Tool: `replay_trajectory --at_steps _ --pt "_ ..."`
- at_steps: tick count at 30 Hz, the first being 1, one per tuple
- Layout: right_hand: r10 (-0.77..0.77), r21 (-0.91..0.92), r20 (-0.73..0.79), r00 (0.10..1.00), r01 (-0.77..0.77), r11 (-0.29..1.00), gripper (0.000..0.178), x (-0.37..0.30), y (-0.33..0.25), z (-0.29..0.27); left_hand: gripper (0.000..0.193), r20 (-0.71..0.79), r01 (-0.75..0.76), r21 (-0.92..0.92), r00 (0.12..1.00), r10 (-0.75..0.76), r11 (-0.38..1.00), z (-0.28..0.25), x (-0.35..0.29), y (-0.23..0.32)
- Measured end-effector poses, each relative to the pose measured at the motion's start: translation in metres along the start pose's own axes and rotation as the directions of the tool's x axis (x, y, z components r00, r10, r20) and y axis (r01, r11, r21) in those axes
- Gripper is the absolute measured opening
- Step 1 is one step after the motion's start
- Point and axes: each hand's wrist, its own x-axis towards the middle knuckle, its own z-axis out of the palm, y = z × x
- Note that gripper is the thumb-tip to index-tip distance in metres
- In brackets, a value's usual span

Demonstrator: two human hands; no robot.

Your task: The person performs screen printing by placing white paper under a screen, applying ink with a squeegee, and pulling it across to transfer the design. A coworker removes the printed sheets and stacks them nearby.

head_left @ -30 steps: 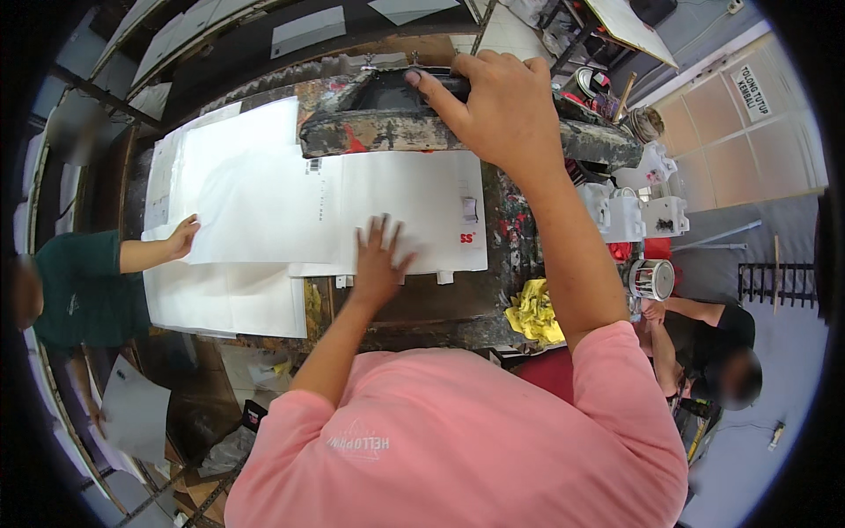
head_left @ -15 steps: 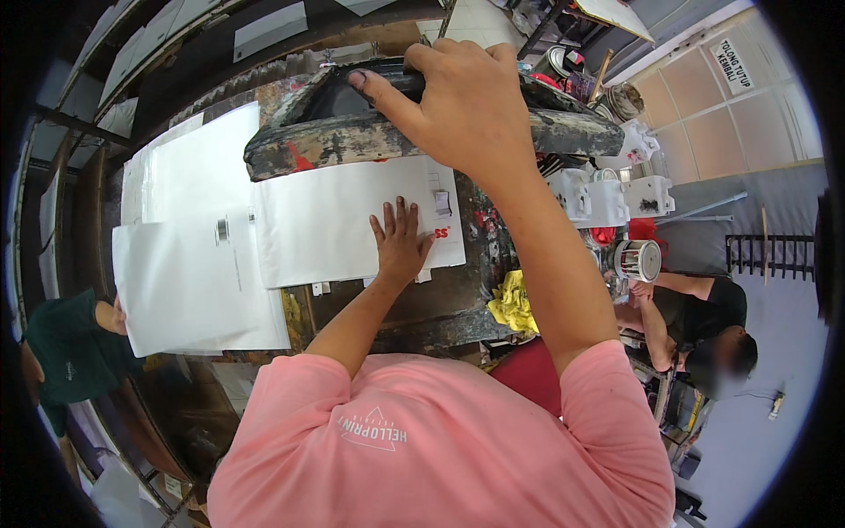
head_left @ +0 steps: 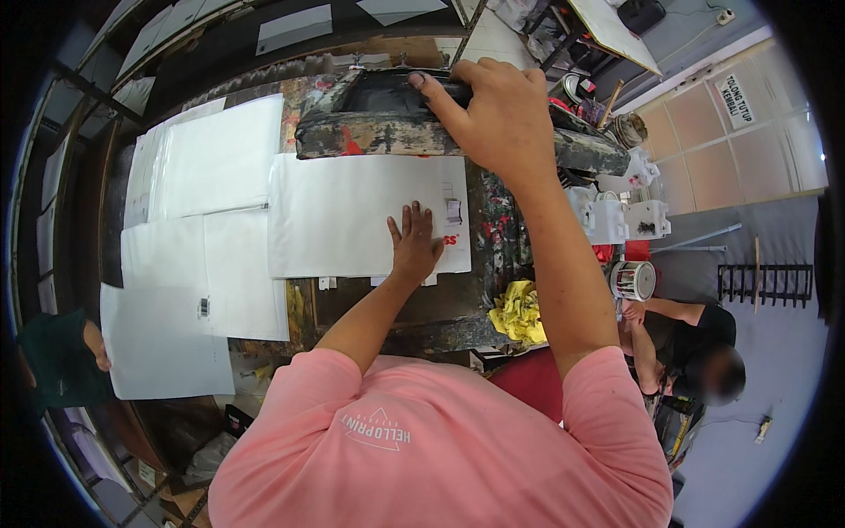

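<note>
A raised, paint-stained wooden screen frame (head_left: 387, 135) stands tilted at the far side of the table. My right hand (head_left: 506, 119) is closed over its upper edge, the thumb on the near side and the other fingers mostly hidden behind. Below the frame lies a flat white sheet (head_left: 352, 216) that looks like a paper or plastic bag, with red print near its right end. My left hand (head_left: 416, 242) rests on this sheet, fingers spread and palm down, beside the print.
More white sheets (head_left: 220, 158) overlap at the left. A co-worker's hand (head_left: 102, 359) holds another sheet (head_left: 158, 352) there. A crumpled yellow cloth (head_left: 518, 312) lies at the right, near paint cans (head_left: 634, 280) and white containers (head_left: 607, 216). Another person (head_left: 695, 334) sits farther right.
The co-worker's sheet at the left has moved nearer and outward, uncovering sheets below it. My view has shifted slightly; both my hands keep their places on the frame and the sheet.
</note>
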Motion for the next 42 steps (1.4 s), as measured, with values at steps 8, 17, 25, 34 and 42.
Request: replay_trajectory --at_steps 8,17,25,34,42 --pt "-0.001 -0.019 -0.006 1.000 0.001 1.000 0.067 -0.002 -0.001 0.001 0.082 0.136 0.039 0.041 0.990 -0.044 0.998 -0.008 0.007 0.011" --pt "0.005 0.025 -0.011 1.000 -0.005 1.000 0.065 -0.001 -0.005 -0.001 0.081 0.105 0.006 0.055 0.994 -0.012 0.998 0.005 0.008 0.009" --pt "0.046 0.013 0.026 0.999 -0.046 0.999 0.062 -0.004 -0.004 -0.003 0.082 -0.053 0.122 -0.235 0.989 -0.138 0.964 -0.045 0.005 0.003" --pt "0.019 0.037 0.006 1.000 -0.020 0.999 0.063 -0.005 -0.005 -0.002 0.102 -0.128 0.838 -0.026 0.537 -0.834 0.544 -0.179 -0.023 -0.233" --pt "-0.043 0.009 -0.053 0.998 0.044 0.999 0.066 0.000 0.005 0.004 0.075 0.140 0.776 -0.028 0.627 -0.766 0.630 -0.178 -0.007 -0.271"
